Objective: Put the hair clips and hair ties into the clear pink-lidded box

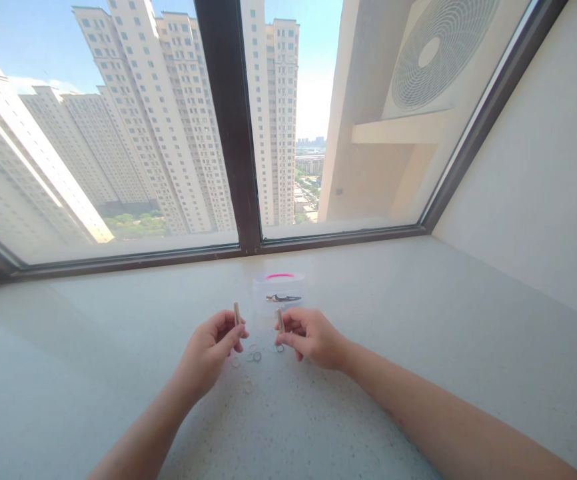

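My left hand [222,343] is closed, pinching a slim tan stick-like piece [237,313] between thumb and fingers. A similar short tan piece [280,320] stands upright in the pinch of my right hand [308,339]. The two pieces are apart, held just above the speckled white sill. Several small rings lie around the hands: a grey ring [257,357] between them, a dark ring [280,348] just under my right fingertips, and a pale ring [235,363] below my left fingers. The exact kind of the held pieces is too small to tell.
Beyond the hands stands a translucent plastic box [258,288] with a pink strip [279,275]. A dark, slender pointed object [286,299] shows at its front; whether inside is unclear. A brown window frame [249,240] borders the sill [93,373], with a white wall [533,180] at right.
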A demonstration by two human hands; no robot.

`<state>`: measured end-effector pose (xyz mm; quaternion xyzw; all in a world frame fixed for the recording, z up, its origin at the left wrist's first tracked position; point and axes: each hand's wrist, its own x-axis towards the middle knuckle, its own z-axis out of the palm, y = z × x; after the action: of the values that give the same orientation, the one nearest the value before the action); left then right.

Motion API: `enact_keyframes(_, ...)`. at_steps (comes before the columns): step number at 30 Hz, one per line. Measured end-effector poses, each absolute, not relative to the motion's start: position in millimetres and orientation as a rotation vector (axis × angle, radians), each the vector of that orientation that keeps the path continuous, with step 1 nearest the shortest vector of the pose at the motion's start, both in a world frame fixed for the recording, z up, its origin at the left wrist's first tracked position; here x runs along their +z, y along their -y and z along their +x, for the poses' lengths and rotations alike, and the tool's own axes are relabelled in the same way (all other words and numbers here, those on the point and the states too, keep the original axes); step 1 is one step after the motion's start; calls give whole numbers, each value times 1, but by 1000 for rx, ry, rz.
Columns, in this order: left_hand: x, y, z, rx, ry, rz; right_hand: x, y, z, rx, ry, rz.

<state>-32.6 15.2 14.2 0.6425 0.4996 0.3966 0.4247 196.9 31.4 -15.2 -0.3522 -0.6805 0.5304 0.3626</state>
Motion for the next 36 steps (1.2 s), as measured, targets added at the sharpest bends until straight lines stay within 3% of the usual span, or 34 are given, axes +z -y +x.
enact_keyframes(36,5,-15,-29,952,-1191,1564,-15,-31,197,1332,1808,-865)
